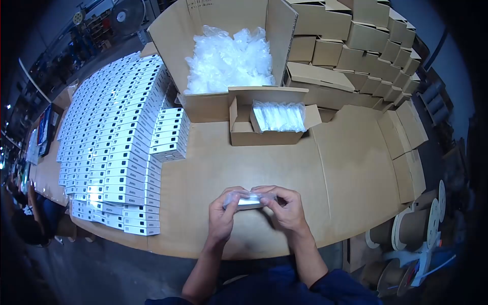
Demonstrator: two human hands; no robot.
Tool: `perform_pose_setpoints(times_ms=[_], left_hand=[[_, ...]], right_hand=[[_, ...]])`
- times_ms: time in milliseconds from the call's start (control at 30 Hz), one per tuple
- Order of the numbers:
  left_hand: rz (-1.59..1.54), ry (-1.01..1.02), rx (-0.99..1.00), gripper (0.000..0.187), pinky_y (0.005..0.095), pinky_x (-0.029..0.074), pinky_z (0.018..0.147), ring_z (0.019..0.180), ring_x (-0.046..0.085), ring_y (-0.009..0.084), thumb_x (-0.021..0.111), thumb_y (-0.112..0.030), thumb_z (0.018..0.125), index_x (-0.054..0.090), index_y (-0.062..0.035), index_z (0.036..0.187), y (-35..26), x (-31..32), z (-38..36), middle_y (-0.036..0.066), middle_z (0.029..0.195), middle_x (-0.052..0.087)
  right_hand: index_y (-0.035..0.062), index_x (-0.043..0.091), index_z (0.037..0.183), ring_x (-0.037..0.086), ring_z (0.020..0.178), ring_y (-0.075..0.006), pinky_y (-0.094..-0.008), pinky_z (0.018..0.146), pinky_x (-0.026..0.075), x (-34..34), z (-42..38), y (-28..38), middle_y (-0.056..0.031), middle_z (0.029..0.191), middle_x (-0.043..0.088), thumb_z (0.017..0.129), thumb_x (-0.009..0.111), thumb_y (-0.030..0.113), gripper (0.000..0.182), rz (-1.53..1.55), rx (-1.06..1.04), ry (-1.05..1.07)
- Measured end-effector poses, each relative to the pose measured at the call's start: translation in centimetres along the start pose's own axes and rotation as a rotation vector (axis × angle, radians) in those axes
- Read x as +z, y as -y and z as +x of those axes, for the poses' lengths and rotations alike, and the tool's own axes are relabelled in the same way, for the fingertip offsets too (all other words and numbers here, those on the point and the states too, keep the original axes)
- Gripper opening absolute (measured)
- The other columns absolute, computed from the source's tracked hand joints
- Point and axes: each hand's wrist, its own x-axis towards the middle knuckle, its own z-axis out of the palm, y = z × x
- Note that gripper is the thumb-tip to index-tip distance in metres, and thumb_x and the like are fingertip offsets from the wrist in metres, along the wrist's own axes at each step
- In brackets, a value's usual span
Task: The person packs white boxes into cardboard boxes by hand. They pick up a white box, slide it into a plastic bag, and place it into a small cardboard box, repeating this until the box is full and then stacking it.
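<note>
A small pale item in clear plastic wrap (249,202) is held level between both hands, just above the near part of the table. My left hand (221,216) pinches its left end, thumb on the near side. On its right end, my right hand (290,209) grips with thumb and fingers. The exact kind of item is hard to make out under the shiny film. Beyond the hands stands a small open carton (264,139), with a row of plastic-wrapped items (279,117) standing inside.
Behind it, a large open carton (203,108) holds a heap of clear plastic bags (229,61). White labelled boxes (117,137) are stacked high at left. Brown cartons (366,51) pile up at back right. Cable spools (414,227) stand below the table's right edge. Another person (38,213) is at far left.
</note>
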Motion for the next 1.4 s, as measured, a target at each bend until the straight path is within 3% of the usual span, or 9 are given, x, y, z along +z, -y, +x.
perform_pose_setpoints(times_ms=[167,300,400,600,800,933,1100,1233,1400], left_hand=[[-0.083,-0.091,-0.033,0.026,0.0341,0.052,0.098,0.105,0.066,0.0179,0.051,-0.011,0.109,0.069,0.0082,0.111,0.0,0.3,0.2,0.013,0.109,0.071],[-0.103,-0.1,-0.03,0.027,0.0328,0.053,0.096,0.102,0.067,0.0169,0.052,-0.012,0.109,0.069,0.0083,0.112,0.1,0.5,0.4,0.013,0.109,0.071],[-0.097,-0.139,-0.036,0.027,0.0373,0.058,0.092,0.098,0.069,0.0217,0.048,-0.016,0.111,0.064,0.0057,0.108,0.8,0.9,0.3,0.014,0.106,0.069],[-0.195,-0.089,0.0,0.027,0.0389,0.059,0.089,0.093,0.069,0.0212,0.045,-0.019,0.111,0.059,0.0007,0.099,2.4,-1.2,0.6,0.013,0.099,0.067],[-0.273,-0.049,0.033,0.02,0.0417,0.058,0.094,0.109,0.064,0.023,0.046,-0.019,0.11,0.05,-0.0033,0.122,2.0,-1.2,0.6,0.015,0.117,0.061],[0.081,0.132,0.133,0.053,0.0368,0.048,0.106,0.125,0.056,0.0235,0.059,-0.006,0.101,0.039,-0.0004,0.149,-2.1,0.8,-0.1,0.016,0.139,0.051],[0.247,0.263,0.052,0.039,0.0341,0.047,0.107,0.129,0.054,0.0223,0.064,0.003,0.096,0.059,0.0031,0.136,-1.5,-0.5,0.3,0.014,0.143,0.049],[0.344,0.273,0.052,0.026,0.0322,0.051,0.102,0.125,0.057,0.0209,0.068,0.002,0.095,0.069,0.0039,0.121,-1.7,-1.2,0.5,0.013,0.139,0.052],[0.399,0.295,0.078,0.027,0.0329,0.048,0.105,0.127,0.056,0.0224,0.07,0.001,0.093,0.07,0.0045,0.12,-2.8,-1.6,1.7,0.014,0.138,0.051]], right_hand=[[-0.0041,0.074,0.096,0.069,0.106,-0.0244,-0.0353,0.098,0.052,0.4,0.4,-0.1,-0.0196,0.121,0.072,0.099,0.068,0.005,0.011,0.284,-0.115,-0.369],[0.0027,0.081,0.107,0.068,0.111,-0.0286,-0.0377,0.1,0.052,-1.1,0.4,1.0,-0.0189,0.123,0.071,0.089,0.075,0.002,0.019,0.013,-0.364,-0.01],[0.002,0.08,0.107,0.068,0.112,-0.0296,-0.0381,0.099,0.053,-1.4,0.3,1.6,-0.0179,0.12,0.073,0.083,0.08,0.001,0.024,-0.222,-0.156,0.176],[0.0029,0.079,0.11,0.073,0.104,-0.0252,-0.0366,0.097,0.054,-1.4,0.5,1.2,-0.0131,0.11,0.078,0.08,0.083,0.001,0.031,-0.283,-0.13,0.112],[0.001,0.077,0.111,0.074,0.105,-0.0243,-0.0351,0.099,0.054,-1.3,0.5,1.4,-0.0141,0.113,0.077,0.08,0.085,0.004,0.031,-0.188,0.106,0.031],[0.0007,0.077,0.11,0.068,0.121,-0.0281,-0.0385,0.105,0.051,-2.2,0.6,0.4,-0.0153,0.117,0.076,0.082,0.083,0.006,0.029,-0.238,-0.023,0.038],[0.0074,0.079,0.111,0.045,0.145,-0.0408,-0.0513,0.116,0.04,-3.0,1.3,1.5,-0.0106,0.136,0.067,0.073,0.09,0.015,0.04,-0.425,-0.195,0.153],[0.008,0.077,0.114,0.044,0.144,-0.0405,-0.0507,0.117,0.037,-2.6,1.0,3.4,-0.0091,0.144,0.061,0.072,0.09,0.017,0.044,-0.723,-0.225,0.072],[0.0076,0.071,0.109,0.059,0.122,-0.0348,-0.0469,0.104,0.046,-2.2,1.7,5.8,-0.0076,0.12,0.069,0.078,0.084,0.015,0.035,-0.84,-0.302,0.17]])
